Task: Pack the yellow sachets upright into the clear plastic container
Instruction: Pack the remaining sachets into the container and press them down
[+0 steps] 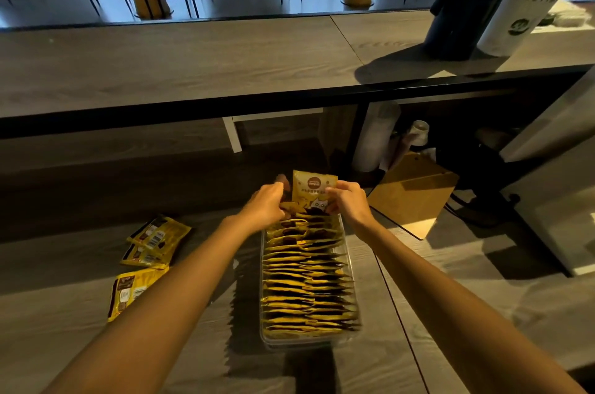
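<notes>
Head view: my right hand (346,200) pinches the sachet's (314,189) three o'clock edge, left hand (265,205) curled on packed sachets (306,281); I judge it light, floppy, slick

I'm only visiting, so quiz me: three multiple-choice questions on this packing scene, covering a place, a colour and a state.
1. Where do the loose sachets lie? A) left of the container B) inside it C) on the upper counter
2. What colour are they? A) blue B) yellow C) green
3. How is the held sachet positioned? A) flat B) crumpled C) upright

Key: A, they lie outside its left wall; B, their wrappers are plainly yellow; C, the right hand pinches it standing at the container's far end.
</notes>
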A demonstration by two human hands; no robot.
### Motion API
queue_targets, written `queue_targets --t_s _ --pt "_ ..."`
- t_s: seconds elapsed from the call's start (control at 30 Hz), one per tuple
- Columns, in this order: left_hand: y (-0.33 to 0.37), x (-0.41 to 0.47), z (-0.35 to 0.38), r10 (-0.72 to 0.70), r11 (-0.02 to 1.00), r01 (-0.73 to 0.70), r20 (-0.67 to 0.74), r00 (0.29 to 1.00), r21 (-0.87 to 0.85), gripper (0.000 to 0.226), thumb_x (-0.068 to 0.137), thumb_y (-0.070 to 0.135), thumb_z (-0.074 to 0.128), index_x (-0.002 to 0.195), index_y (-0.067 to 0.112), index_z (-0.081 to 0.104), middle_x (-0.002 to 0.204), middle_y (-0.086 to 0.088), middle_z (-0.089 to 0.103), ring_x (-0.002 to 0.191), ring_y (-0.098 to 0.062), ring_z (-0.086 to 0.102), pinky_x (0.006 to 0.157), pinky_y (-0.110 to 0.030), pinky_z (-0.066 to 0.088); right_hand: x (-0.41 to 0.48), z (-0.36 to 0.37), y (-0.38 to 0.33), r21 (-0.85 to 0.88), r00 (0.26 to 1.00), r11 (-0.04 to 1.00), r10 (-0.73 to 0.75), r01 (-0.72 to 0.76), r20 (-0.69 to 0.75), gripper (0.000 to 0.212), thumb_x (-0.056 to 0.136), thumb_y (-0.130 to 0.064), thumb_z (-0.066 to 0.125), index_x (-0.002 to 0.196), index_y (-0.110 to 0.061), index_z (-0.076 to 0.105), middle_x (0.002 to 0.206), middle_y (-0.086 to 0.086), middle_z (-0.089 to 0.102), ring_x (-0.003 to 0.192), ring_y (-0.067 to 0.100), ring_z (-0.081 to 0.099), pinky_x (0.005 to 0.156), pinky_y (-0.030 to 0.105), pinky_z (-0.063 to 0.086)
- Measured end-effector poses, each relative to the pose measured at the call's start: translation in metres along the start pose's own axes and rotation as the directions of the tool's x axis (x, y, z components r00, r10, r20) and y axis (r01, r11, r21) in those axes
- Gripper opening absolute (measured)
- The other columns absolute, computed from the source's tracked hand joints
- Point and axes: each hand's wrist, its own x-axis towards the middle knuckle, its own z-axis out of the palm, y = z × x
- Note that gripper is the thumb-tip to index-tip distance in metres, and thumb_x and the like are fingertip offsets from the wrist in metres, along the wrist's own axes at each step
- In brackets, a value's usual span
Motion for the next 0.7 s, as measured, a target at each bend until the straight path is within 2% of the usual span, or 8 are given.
queue_targets --t_s 0.07,0.1,0.17,0.27,0.37,0.43,0.5,0.7 --pt "-0.008 -0.003 -0.001 0.026 0.999 -0.026 -0.009 1.0 0.031 0.034 0.086 0.01 0.062 0.119 0.013 0.053 0.121 -0.008 0.056 0.11 -0.02 0.056 0.091 -0.035 0.051 0.002 0.001 0.003 -0.177 0.999 0.983 -0.041 0.037 -0.02 0.027 0.092 -0.008 0.047 0.113 -0.003 0.064 0.11 0.013 0.067 0.099 0.024 0.063 0.081 0.031 0.056" --pt "-0.01 -0.004 -0.001 0.041 0.998 -0.041 -0.022 0.999 0.04 0.028 0.087 0.011 0.06 0.115 0.013 0.056 0.118 -0.008 0.057 0.109 -0.019 0.056 0.09 -0.033 0.051 0.002 0.0 0.005 -0.278 0.998 0.959 -0.058 0.049 -0.025 0.028 0.09 -0.006 0.046 0.109 -0.002 0.065 0.108 0.014 0.068 0.101 0.027 0.062 0.086 0.039 0.054" --pt "-0.011 -0.006 -0.001 0.073 0.996 -0.07 -0.052 0.996 0.06 0.022 0.089 0.013 0.058 0.111 0.012 0.061 0.115 -0.007 0.06 0.108 -0.019 0.057 0.09 -0.033 0.05 0.002 -0.003 0.008 -0.405 0.996 0.913 -0.073 0.05 -0.042 0.026 0.086 -0.002 0.046 0.1 0.001 0.067 0.103 0.018 0.067 0.099 0.033 0.061 0.085 0.044 0.052" --pt "-0.011 -0.006 0.002 0.113 0.988 -0.108 -0.046 0.993 0.111 0.022 0.091 0.015 0.055 0.112 0.016 0.063 0.113 -0.006 0.063 0.108 -0.02 0.058 0.093 -0.039 0.05 0.001 -0.005 0.005 -0.454 0.991 0.885 -0.129 0.1 -0.033 0.03 0.086 -0.007 0.053 0.115 -0.006 0.062 0.116 0.015 0.062 0.109 0.029 0.057 0.09 0.039 0.05" --pt "-0.009 -0.007 0.005 0.17 0.97 -0.161 -0.036 0.985 0.182 0.027 0.093 0.009 0.051 0.115 0.017 0.064 0.115 -0.005 0.063 0.109 -0.02 0.059 0.094 -0.037 0.049 -0.002 -0.004 -0.003 -0.471 0.962 0.84 -0.258 0.269 0.09 0.041 0.088 -0.007 0.057 0.128 -0.014 0.053 0.125 0.011 0.057 0.116 0.023 0.055 0.097 0.035 0.048" --pt "-0.009 -0.007 0.006 0.192 0.961 -0.176 -0.055 0.98 0.215 0.029 0.093 0.007 0.049 0.116 0.017 0.064 0.114 -0.005 0.063 0.108 -0.02 0.059 0.093 -0.034 0.049 -0.004 -0.003 -0.006 -0.557 0.921 0.733 -0.32 0.389 0.222 0.034 0.09 -0.004 0.054 0.123 -0.011 0.059 0.122 0.012 0.061 0.113 0.022 0.059 0.093 0.028 0.048" --pt "-0.01 -0.006 0.008 0.188 0.959 -0.169 -0.064 0.98 0.228 0.029 0.093 0.007 0.05 0.116 0.017 0.064 0.113 -0.005 0.064 0.108 -0.02 0.059 0.093 -0.033 0.049 -0.005 -0.001 -0.003 -0.64 0.896 0.629 -0.344 0.441 0.28 0.027 0.092 -0.005 0.051 0.115 -0.007 0.064 0.116 0.012 0.066 0.108 0.023 0.062 0.084 0.02 0.043" --pt "-0.016 -0.01 0.016 0.123 0.983 -0.11 -0.077 0.989 0.149 0.023 0.094 0.015 0.049 0.108 0.017 0.068 0.1 -0.007 0.068 0.095 -0.02 0.064 0.084 -0.036 0.053 -0.006 0.007 0.004 -0.687 0.911 0.603 -0.327 0.405 0.249 0.029 0.094 -0.004 0.048 0.117 -0.009 0.064 0.117 0.011 0.068 0.107 0.025 0.063 0.088 0.032 0.05"
